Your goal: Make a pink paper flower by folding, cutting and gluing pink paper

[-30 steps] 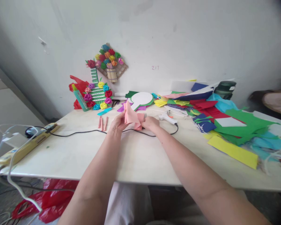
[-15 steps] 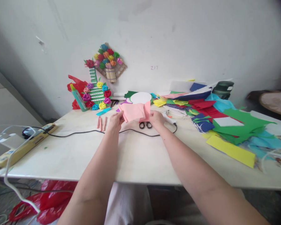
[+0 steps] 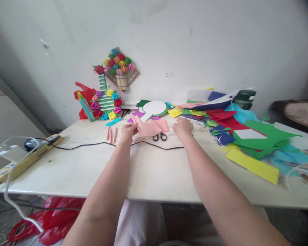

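Note:
My left hand pinches the left end of a folded piece of pink paper, held just above the table. The paper's right end hangs free, over the scissors, whose black handles show. My right hand is closed over the white glue gun at the end of the black cord; the hand hides nearly all of it. Several small rolled pink paper pieces lie left of my left hand. Behind the pink paper is a white round-topped cutout with green and purple paper under it.
Coloured sheets and scraps are heaped on the right, with a dark bottle behind. At the back left stand a glue bottle and a paper-flower guitar. A power strip lies along the left edge.
My right hand has let go of the pink paper and moved right, onto the glue gun. The paper now hangs from my left hand alone, uncovering more of the white cutout.

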Available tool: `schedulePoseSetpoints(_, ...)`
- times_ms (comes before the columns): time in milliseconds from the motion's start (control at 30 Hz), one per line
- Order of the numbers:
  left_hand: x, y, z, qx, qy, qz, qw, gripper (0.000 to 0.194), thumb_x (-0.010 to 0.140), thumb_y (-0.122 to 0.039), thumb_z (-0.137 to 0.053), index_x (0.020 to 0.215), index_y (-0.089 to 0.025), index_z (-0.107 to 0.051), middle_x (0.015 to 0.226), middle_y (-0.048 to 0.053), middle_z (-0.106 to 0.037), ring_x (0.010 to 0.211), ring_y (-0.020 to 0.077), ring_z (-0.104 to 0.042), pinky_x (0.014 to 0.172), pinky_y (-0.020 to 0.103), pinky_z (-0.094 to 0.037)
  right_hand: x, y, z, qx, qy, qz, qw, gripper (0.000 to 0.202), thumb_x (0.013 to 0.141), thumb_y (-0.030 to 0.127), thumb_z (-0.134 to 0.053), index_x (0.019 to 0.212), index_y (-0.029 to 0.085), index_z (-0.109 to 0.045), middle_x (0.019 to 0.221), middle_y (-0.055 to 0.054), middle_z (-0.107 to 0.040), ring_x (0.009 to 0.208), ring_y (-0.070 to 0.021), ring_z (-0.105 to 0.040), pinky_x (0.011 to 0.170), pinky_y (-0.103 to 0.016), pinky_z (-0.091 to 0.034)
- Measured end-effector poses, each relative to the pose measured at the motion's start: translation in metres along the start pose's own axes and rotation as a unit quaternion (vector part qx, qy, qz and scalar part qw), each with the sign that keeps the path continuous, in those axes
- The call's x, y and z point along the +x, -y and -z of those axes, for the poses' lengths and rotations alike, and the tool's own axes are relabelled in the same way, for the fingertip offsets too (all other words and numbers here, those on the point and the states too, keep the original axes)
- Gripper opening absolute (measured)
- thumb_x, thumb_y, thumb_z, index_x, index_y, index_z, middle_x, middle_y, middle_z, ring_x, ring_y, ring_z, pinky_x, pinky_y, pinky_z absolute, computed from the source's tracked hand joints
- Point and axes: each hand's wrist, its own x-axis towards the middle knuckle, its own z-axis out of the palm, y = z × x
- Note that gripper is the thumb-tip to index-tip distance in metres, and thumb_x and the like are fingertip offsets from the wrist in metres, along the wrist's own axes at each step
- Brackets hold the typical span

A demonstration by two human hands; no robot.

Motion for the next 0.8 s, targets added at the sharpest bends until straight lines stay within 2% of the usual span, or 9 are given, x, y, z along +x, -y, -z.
schedulePoseSetpoints(100, 0.0, 0.0, -0.001, 0.002, 0.003, -0.002, 1.0, 0.03, 0.051, -0.031, -0.075, 0.063, -0.012, -0.055, 0.054, 0.001, -0.058, 0.052, 0.0112, -0.056, 0.06, 0.027, -0.047, 0.004, -0.009, 0.001, -0.04, 0.037, -0.042, 0.998, 0.036, 0.072, 0.027, -0.054, 0.103, 0.011, -0.062, 0.109, -0.018, -0.059, 0.105, -0.0304, -0.052, 0.085, -0.041, -0.037)
schedulePoseSetpoints(233, -0.002, 0.0, -0.002, 0.009, 0.008, -0.001, 1.0, 0.029, 0.051, -0.03, -0.075, 0.06, -0.012, -0.054, 0.053, 0.0, -0.057, 0.05, 0.0102, -0.054, 0.058, 0.025, -0.047, 0.008, -0.017, -0.001, -0.034, 0.093, -0.07, 0.993, 0.047, 0.069, 0.037, -0.059, 0.109, 0.011, -0.06, 0.111, -0.019, -0.058, 0.106, -0.0304, -0.053, 0.085, -0.041, -0.038)
schedulePoseSetpoints(400, -0.004, -0.002, -0.004, 0.015, 0.013, 0.002, 1.0, 0.03, 0.05, -0.03, -0.076, 0.058, -0.013, -0.054, 0.052, 0.0, -0.056, 0.05, 0.0105, -0.054, 0.056, 0.025, -0.046, 0.013, -0.023, 0.001, -0.037, 0.117, -0.084, 0.989, 0.057, 0.066, 0.042, -0.063, 0.114, 0.014, -0.056, 0.115, -0.018, -0.057, 0.108, -0.0288, -0.053, 0.085, -0.041, -0.04)
schedulePoseSetpoints(600, -0.005, -0.001, -0.003, 0.011, 0.013, 0.005, 1.0, 0.031, 0.048, -0.031, -0.077, 0.059, -0.013, -0.055, 0.052, 0.0, -0.056, 0.05, 0.0106, -0.054, 0.054, 0.024, -0.045, 0.013, -0.029, -0.003, -0.022, 0.152, -0.079, 0.985, 0.049, 0.069, 0.04, -0.061, 0.111, 0.015, -0.059, 0.114, -0.017, -0.059, 0.106, -0.027, -0.055, 0.081, -0.037, -0.044)
schedulePoseSetpoints(800, -0.005, -0.002, -0.002, 0.012, 0.017, 0.014, 1.0, 0.033, 0.046, -0.033, -0.078, 0.061, -0.012, -0.057, 0.054, 0.0, -0.057, 0.051, 0.0103, -0.054, 0.056, 0.024, -0.045, 0.007, -0.029, -0.005, -0.015, 0.118, -0.064, 0.991, 0.035, 0.073, 0.03, -0.058, 0.104, 0.014, -0.063, 0.107, -0.018, -0.062, 0.1, -0.0261, -0.058, 0.077, -0.034, -0.045)
